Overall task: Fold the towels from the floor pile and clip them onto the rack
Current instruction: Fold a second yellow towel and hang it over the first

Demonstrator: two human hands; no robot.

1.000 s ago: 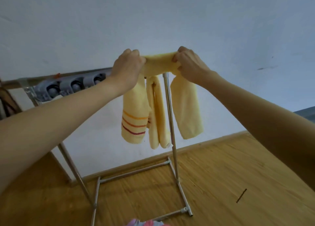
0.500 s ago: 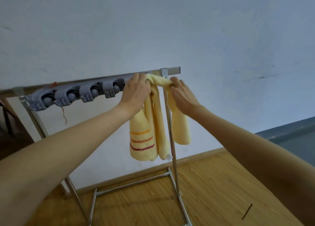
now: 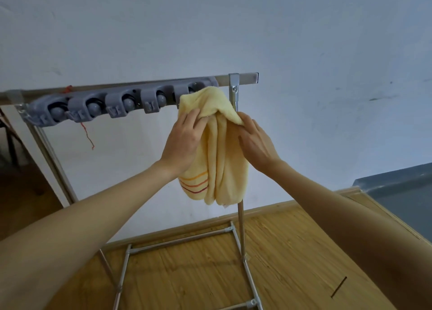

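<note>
A yellow towel point(image 3: 222, 164) with orange and red stripes near its lower left hangs bunched in long folds from the right end of the grey clip strip point(image 3: 117, 104) on the metal rack point(image 3: 245, 78). Its top covers the rightmost clip, so the clip's hold is hidden. My left hand point(image 3: 184, 139) lies against the towel's left side with straight fingers. My right hand point(image 3: 256, 141) presses on the right side, its fingertips tucked under a loose fold. Several clips to the left hold nothing.
The rack's upright post point(image 3: 240, 228) and floor frame point(image 3: 182, 242) stand on the wooden floor point(image 3: 292, 251) close to the white wall. A red thread point(image 3: 87, 134) dangles from the strip. A grey-blue surface point(image 3: 402, 192) sits at the right, and dark furniture point(image 3: 9, 141) at the far left.
The towel's top now stays at the rightmost clip. Both hands have slid down from the top to its sides, and the hanging parts are gathered into one bundle.
</note>
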